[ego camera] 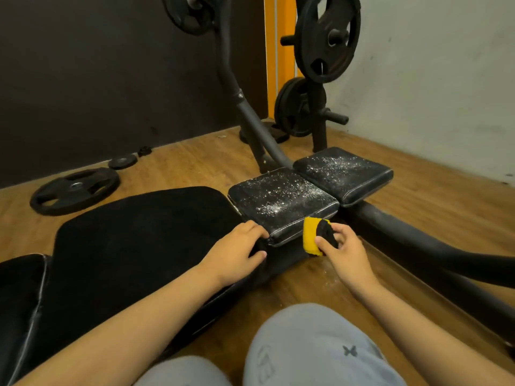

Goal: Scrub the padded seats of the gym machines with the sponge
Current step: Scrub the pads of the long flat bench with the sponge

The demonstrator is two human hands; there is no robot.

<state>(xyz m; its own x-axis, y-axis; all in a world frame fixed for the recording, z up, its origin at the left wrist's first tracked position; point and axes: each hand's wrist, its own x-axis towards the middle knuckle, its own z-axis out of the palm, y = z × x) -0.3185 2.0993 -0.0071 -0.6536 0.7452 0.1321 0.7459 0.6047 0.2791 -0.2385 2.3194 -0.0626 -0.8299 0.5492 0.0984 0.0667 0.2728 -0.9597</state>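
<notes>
Two black padded seats lie low on the machine frame. The near pad (281, 201) and the far pad (342, 171) are both speckled with white foam or powder. My right hand (344, 252) grips a yellow sponge (310, 236) with a black scouring side, held against the near pad's front right corner. My left hand (237, 253) holds the near pad's front left corner, fingers curled over its edge. A large black bench pad (139, 232) lies to the left.
A weight plate (75, 189) and a smaller plate (122, 161) lie on the wooden floor at left. A rack with hung plates (326, 37) stands behind the pads. The curved machine frame (418, 235) runs along the right. My knees (315, 346) are at the bottom.
</notes>
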